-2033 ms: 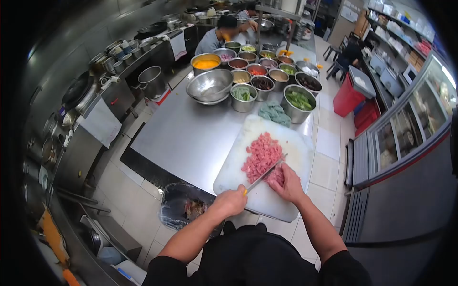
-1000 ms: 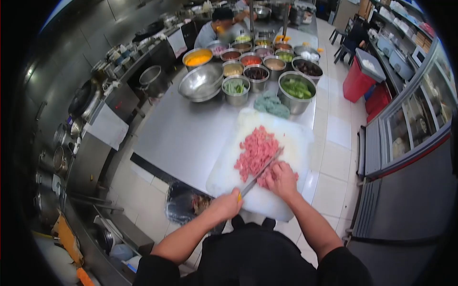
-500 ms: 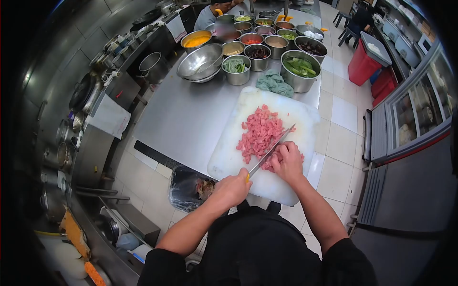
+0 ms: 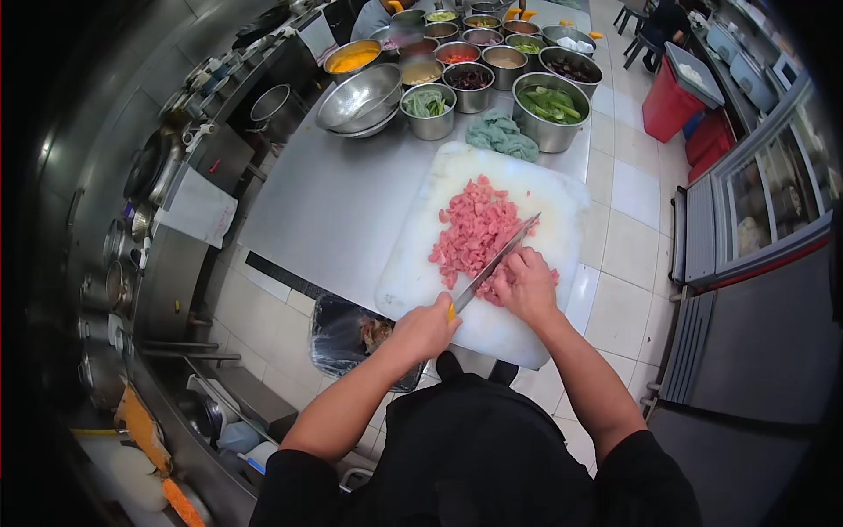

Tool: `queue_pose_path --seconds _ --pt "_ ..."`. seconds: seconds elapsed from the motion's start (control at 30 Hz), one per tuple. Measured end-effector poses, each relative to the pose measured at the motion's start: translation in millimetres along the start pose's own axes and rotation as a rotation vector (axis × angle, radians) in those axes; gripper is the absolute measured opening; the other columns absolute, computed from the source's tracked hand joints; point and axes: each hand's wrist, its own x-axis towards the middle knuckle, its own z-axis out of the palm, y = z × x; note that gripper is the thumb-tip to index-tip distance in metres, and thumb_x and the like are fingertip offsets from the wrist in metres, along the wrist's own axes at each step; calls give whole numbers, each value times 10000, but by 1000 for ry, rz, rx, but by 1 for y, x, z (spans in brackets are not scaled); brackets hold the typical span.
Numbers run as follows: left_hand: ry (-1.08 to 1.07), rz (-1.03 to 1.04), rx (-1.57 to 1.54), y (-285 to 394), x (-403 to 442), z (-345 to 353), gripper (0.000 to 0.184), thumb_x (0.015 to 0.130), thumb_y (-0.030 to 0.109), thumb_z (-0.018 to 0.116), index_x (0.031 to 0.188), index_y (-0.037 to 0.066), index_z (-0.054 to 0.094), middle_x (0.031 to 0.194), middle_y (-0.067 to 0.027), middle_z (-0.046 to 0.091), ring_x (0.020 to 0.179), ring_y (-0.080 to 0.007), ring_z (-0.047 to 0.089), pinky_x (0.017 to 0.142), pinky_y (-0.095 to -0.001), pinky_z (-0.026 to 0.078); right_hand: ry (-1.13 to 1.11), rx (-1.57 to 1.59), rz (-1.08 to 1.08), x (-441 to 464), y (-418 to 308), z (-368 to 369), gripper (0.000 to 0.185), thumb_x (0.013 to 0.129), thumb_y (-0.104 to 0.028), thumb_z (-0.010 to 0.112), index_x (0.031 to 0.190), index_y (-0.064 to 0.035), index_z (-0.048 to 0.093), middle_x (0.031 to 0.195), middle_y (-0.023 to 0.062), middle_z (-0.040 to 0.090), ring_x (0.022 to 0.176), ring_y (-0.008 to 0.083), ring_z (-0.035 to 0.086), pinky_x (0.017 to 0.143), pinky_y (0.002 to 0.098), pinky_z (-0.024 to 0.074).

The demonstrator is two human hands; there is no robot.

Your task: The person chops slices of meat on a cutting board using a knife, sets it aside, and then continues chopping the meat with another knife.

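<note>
My left hand (image 4: 426,328) is closed round the yellow handle of a kitchen knife (image 4: 496,267). The blade slants up and to the right across a white cutting board (image 4: 413,255), between a pile of diced pink raw meat (image 4: 476,230) and my right hand (image 4: 527,285). With curled fingers, my right hand grips some raw meat on the board, close beside the blade. Part of that meat is hidden under the fingers. A crumpled green cloth (image 4: 501,136) lies just beyond the board's far edge.
The board sits on a steel table (image 4: 307,202). Several metal pots of ingredients stand beyond it, including greens in a large pot (image 4: 551,132), beside stacked steel bowls (image 4: 358,101). A lined waste bin (image 4: 338,338) is below the near edge. At right stands a glass-fronted fridge (image 4: 773,184).
The whole scene sits slightly higher in the view. My hands and the knife have shifted only a little over the board; the right hand still grips meat beside the blade.
</note>
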Motion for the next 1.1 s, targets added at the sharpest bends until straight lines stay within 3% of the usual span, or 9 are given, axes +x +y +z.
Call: queue_pose_path --seconds 0.17,0.33,0.63,0.93,1.1 --pt "51 -48 9 10 -4 -21 375 1002 356 553 1152 24 464 930 -298 694 916 -508 655 835 -576 493 96 116 -23 -6 3 -5 160 802 -100 665 939 -33 617 1014 154 571 954 347 586 827 460 483" --pt "45 -20 -13 21 -22 -23 380 999 367 558 1150 31 467 916 -292 696 895 -506 658 814 -578 498 107 12 8 -9 2 -2 187 777 -112 680 942 -47 625 1025 150 567 971 338 587 821 454 476" --pt "-158 -111 83 -17 -90 -20 377 1006 326 560 1199 21 448 914 -292 690 915 -501 664 789 -587 505 86 -30 -10 -6 4 3 159 742 -115 704 877 -73 631 968 110 589 915 326 594 783 453 492" --pt "54 56 -4 14 13 5 368 1000 329 563 1206 41 466 906 -294 688 893 -511 657 803 -580 503 12 -16 -11 -7 6 3 163 767 -131 701 904 -75 632 960 119 596 888 340 600 785 462 496" --pt "53 12 0 21 3 -24 416 993 349 567 1239 29 470 916 -300 691 910 -509 656 821 -574 499 115 44 -40 -6 1 -12 208 791 -148 695 968 -67 622 1036 124 576 959 341 582 825 476 462"
